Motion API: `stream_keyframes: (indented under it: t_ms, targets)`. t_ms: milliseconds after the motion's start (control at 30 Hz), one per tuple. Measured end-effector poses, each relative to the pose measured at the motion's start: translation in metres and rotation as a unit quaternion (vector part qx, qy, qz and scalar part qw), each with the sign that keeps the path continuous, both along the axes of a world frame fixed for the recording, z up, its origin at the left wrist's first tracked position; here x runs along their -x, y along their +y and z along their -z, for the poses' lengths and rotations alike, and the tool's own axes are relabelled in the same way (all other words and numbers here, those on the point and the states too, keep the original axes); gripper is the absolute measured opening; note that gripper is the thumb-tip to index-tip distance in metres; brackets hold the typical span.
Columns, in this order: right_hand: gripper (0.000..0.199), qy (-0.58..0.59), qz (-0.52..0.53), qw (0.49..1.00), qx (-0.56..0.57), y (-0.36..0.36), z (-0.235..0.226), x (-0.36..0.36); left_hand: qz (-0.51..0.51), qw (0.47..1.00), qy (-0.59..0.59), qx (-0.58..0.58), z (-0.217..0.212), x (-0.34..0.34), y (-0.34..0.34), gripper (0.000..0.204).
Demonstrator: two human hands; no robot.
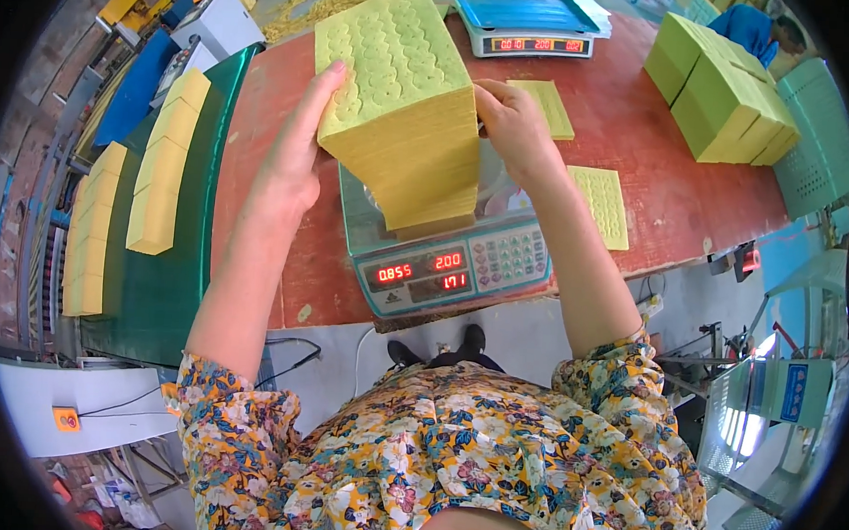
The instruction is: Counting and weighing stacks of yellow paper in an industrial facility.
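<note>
A tall stack of yellow paper sheets, its top stamped with rows of curly marks, stands over the digital scale on the red table. My left hand grips the stack's left side, thumb at the top edge and the other fingers hidden behind it. At the right edge my right hand is closed on the stack, its fingertips partly hidden. Red digits glow on the scale's front panel. Right of the scale lie a thin pile of stamped yellow paper and, farther back, another thin pile.
A second scale with a blue tray stands at the back. Large yellow paper blocks fill the table's right end, near a person in blue. To the left, yellow blocks line a green belt.
</note>
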State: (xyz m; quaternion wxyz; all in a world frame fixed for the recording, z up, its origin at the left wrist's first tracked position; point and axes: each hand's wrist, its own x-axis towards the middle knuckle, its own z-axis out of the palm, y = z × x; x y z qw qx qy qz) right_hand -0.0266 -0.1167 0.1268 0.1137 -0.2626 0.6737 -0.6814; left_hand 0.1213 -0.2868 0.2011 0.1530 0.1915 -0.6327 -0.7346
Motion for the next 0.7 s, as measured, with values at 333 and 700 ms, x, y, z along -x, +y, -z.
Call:
stream_keyframes:
  t_ms: [333, 700]
  targets:
    - [0.037, 0.073, 0.047, 0.993, -0.081, 0.004, 0.005, -0.011, -0.069, 0.997, 0.013, -0.017, 0.031, -0.001, -0.010, 0.064]
    - [0.058, -0.034, -0.007, 0.996, 0.085, -0.042, 0.040, 0.007, -0.096, 0.988, 0.072, -0.097, 0.077, 0.035, -0.011, 0.053]
